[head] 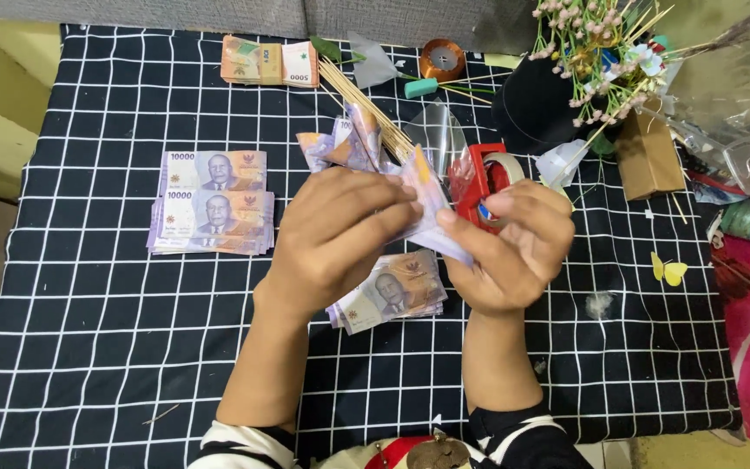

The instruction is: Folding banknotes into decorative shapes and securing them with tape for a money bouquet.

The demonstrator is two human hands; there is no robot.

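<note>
My left hand and my right hand both pinch one purple banknote that is folded between them, above a black cloth with a white grid. Just beyond the hands lie folded purple notes fixed to thin wooden sticks. Under my hands a small stack of purple banknotes lies flat. Two more stacks of purple banknotes sit to the left. A red tape dispenser stands behind my right hand.
A bundle of brownish banknotes lies at the far edge, near an orange ribbon roll. A black pot with small pink flowers, a brown paper box and a yellow paper butterfly sit at the right.
</note>
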